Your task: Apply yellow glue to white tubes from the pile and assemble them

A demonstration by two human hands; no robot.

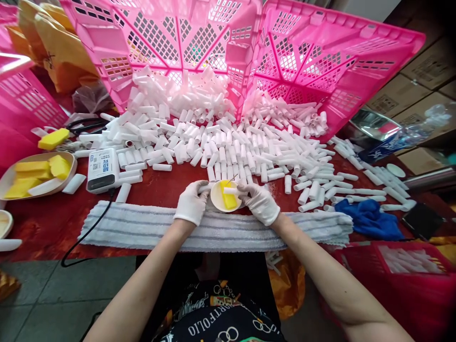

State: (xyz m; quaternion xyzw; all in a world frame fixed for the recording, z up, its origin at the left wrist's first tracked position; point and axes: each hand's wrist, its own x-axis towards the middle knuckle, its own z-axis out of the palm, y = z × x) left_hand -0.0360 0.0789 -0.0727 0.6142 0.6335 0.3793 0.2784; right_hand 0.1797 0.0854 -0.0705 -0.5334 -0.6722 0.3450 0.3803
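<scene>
A small white dish [216, 199] with a yellow sponge [230, 202] in it sits at the table's front edge, between my hands. My gloved right hand [261, 202] is closed on a short white plastic tube [231, 191], whose free end points left over the sponge. A thin dark sliver shows just above that tube, too small to name. At the dish's left side my gloved left hand [192, 202] is closed, its fingertips pinching what looks like another white tube [204, 189]. Loose white tubes [235, 152] lie in a wide heap just beyond the dish.
Two tipped pink crates [249, 42] spill tubes from the back. A folded striped towel [142, 228] lies along the front edge. To the left are a corded white device [103, 168] and a tray [73, 166] of yellow sponges. A blue cloth [370, 218] rests at right.
</scene>
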